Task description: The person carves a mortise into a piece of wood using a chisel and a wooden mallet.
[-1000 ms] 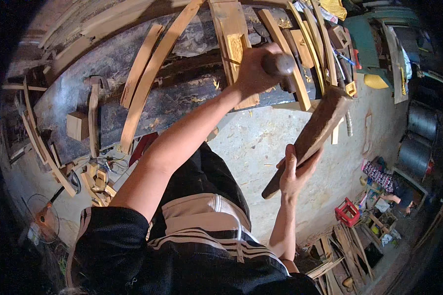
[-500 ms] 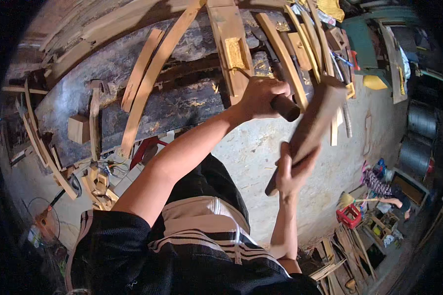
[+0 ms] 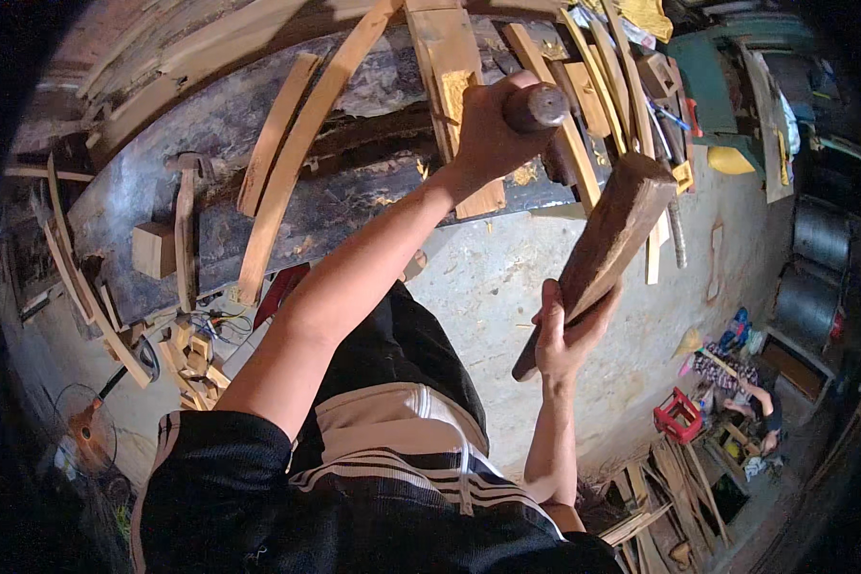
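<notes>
My left hand (image 3: 493, 134) is closed round a chisel's thick round handle (image 3: 538, 107), its butt end turned up toward me; the blade is hidden behind the hand. Below that hand lies a wooden board (image 3: 440, 38) with a pale rough recess (image 3: 456, 94) cut into it, partly covered by the hand. My right hand (image 3: 574, 335) grips the narrow end of a heavy wooden mallet (image 3: 614, 230). The mallet's thick head is raised, tilted up and to the right, apart from the chisel.
The board rests on a dark, worn bench (image 3: 354, 172) beside long curved wood strips (image 3: 306, 143). At the left are a hammer (image 3: 187, 215) and a wooden block (image 3: 153, 249). A red crate (image 3: 677, 415) and another person (image 3: 761, 411) are at the right.
My left hand has moved up and away over the recess, turning the chisel's handle end toward me. The mallet has stayed in nearly the same place. The other person has shifted.
</notes>
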### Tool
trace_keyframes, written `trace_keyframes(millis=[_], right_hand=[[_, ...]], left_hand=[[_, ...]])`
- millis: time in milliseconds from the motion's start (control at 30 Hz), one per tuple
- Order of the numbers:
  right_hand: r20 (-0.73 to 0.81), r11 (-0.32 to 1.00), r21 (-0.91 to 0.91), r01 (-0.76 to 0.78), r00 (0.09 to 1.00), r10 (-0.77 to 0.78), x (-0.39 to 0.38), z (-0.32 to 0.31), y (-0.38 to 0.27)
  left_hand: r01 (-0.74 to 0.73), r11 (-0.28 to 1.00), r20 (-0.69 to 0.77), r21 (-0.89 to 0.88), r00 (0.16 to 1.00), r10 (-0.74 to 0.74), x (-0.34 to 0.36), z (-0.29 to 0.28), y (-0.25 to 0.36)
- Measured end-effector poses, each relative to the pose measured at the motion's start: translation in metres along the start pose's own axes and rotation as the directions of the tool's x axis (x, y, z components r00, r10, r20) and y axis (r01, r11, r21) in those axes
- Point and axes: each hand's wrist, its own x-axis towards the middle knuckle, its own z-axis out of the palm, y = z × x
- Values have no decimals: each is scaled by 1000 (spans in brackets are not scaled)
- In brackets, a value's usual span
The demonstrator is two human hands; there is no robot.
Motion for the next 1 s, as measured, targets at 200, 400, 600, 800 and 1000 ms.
trace_keyframes(millis=[200, 400, 600, 800, 1000], right_hand=[[-46, 961, 234, -144, 986, 159, 3, 7, -22], [-193, 977, 214, 21, 981, 21, 6, -1, -40], [16, 978, -210, 0, 1000, 3, 13, 2, -19], [-237, 954, 295, 46, 971, 26, 6, 17, -54], [8, 988, -68, -141, 990, 142, 16, 5, -32]], left_hand=[[-8, 999, 178, -49, 984, 16, -12, 1, 0], [22, 1000, 314, 0, 949, -20, -29, 2, 7], [-2, 994, 350, 110, 936, -37, -38, 9, 14], [-73, 996, 313, 59, 948, 51, -45, 10, 10], [14, 999, 386, 42, 922, -30, -46, 9, -1]])
